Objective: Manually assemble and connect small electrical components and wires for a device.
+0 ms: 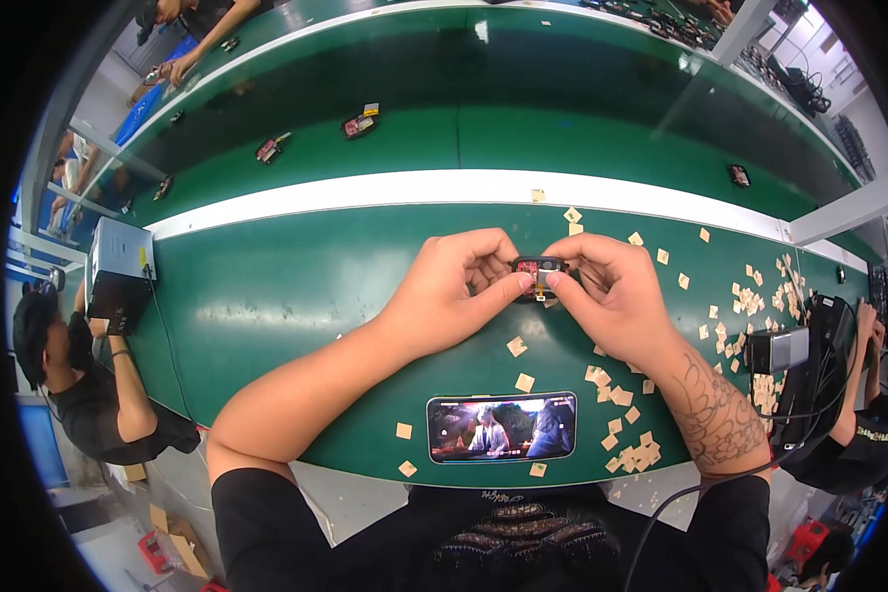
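Note:
Between both hands, above the green table [296,276], is a small black device housing [540,264] with a red circuit board and a silvery part showing inside. My left hand [474,281] pinches its left side, the thumb lying along the board. My right hand [607,291] grips the right side, with its thumb pressed on the silvery part. The other fingers curl behind and are partly hidden. Below the hands a phone [502,427] lies flat, its screen showing a video.
Many small beige square pieces [622,395] lie scattered on the right half of the table. Beyond a white ledge [385,194], similar open devices [359,124] lie on a green surface. A grey metal box [120,273] stands at the left, a black-and-silver device [777,350] at the right. People work on both sides.

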A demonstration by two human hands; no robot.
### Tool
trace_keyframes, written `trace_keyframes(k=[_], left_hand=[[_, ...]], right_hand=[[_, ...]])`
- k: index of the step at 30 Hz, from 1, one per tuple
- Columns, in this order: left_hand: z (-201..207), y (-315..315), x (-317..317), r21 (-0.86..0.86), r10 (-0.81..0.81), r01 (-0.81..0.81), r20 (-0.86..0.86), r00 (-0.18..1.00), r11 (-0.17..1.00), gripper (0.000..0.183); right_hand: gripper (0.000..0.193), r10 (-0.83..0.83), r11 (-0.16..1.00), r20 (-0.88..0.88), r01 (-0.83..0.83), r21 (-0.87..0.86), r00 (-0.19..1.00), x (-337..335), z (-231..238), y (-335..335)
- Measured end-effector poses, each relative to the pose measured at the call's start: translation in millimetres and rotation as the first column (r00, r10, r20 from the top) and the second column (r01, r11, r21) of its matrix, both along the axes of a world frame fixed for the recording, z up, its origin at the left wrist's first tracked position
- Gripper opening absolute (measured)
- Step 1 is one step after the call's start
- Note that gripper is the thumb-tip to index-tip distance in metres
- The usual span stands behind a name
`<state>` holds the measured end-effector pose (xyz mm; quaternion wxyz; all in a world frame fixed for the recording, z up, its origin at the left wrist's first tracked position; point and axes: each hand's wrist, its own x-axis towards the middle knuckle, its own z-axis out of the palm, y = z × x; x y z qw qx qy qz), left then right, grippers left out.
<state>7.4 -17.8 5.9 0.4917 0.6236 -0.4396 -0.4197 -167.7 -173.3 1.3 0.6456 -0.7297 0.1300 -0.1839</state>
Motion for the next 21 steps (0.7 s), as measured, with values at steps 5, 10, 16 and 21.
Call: trace_keyframes(k=[5, 10, 16, 21], left_hand=[[-4.7, -0.4, -0.1, -0.026, 0.022, -0.022, -0.012, 1.000, 0.999, 0.007], [-3.2, 1.6, -1.5, -0.001, 0.050, -0.051, -0.065, 0.997, 0.999, 0.007], [-3.1, -1.1, -3.0, -0.081, 0.053, -0.069, -0.183, 0.982, 0.994, 0.009], [-1.5, -1.0, -2.7, -0.193, 0.088, -0.084, 0.014, 0.996, 0.978, 0.008]], right_hand=[[0.015, -0.004, 1.000, 0.042, 0.003, 0.022, 0.999, -0.1, -0.4, 2.3], [0.015, -0.020, 1.000, 0.013, 0.020, -0.002, 1.000, -1.7, -1.8, 4.7], [0.016, -0.071, 0.952, -0.029, 0.060, -0.299, 0.997, -8.0, 20.1, 5.2], [0.018, -0.067, 0.873, 0.053, 0.084, -0.481, 0.996, -5.1, 22.2, 3.4]])
